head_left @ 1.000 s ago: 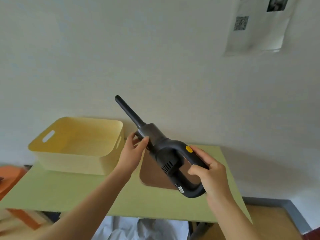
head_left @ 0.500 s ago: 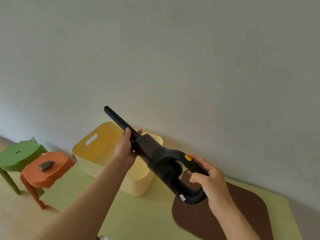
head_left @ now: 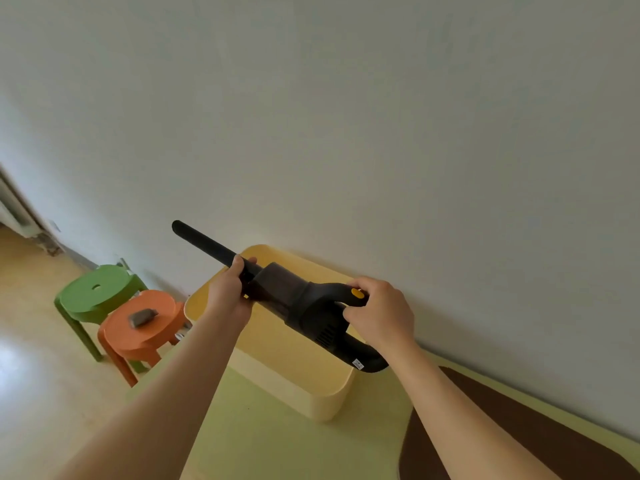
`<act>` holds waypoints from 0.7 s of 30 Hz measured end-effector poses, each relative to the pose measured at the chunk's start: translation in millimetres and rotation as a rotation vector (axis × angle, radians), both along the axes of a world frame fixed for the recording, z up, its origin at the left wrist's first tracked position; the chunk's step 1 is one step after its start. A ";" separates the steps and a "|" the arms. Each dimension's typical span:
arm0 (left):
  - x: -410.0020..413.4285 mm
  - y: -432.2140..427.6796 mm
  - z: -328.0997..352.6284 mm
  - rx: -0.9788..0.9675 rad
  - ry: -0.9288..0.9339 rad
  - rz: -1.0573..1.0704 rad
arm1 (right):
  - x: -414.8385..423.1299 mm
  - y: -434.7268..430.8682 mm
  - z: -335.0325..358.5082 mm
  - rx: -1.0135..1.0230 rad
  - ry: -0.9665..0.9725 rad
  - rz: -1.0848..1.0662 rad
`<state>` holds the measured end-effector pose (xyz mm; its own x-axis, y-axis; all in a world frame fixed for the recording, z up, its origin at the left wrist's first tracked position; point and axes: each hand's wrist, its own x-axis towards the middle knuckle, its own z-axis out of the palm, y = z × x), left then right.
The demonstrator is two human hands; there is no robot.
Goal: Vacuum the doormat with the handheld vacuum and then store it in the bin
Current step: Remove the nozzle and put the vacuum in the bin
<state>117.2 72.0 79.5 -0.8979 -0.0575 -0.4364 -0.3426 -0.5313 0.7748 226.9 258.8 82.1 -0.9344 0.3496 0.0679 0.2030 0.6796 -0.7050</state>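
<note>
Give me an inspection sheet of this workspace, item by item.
Surface: green table, mostly bare.
Job's things: black handheld vacuum held over the yellow bin; brown doormat on the table's right.
Clutter: small grey object on the orange stool.
Grippers: left hand grips the nozzle; right hand grips the handle.
Cables: nothing seen.
Surroundings: green stool, plain wall, wooden floor.

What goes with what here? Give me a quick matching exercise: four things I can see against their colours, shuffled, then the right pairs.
Things:
1. handheld vacuum
2. bin
3. doormat
4. stool with a small grey object on it

Colours:
A. brown
B. orange
C. black
D. pale yellow

Pairs: 1-C, 2-D, 3-A, 4-B
</note>
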 end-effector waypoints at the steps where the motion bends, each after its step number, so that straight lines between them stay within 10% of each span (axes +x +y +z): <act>1: -9.3 -4.0 -1.9 -0.025 0.021 -0.004 | -9.7 -5.2 -3.1 -0.006 -0.002 -0.012; 21: -170.3 -30.9 -42.1 -0.218 0.100 -0.355 | -109.8 -76.2 -42.4 -0.221 -0.079 -0.359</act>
<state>-53.1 41.0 37.4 -0.9159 0.1812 -0.3581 -0.3921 -0.2140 0.8947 117.1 182.7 39.7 -0.7500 0.6519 -0.1118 0.4583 0.3904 -0.7985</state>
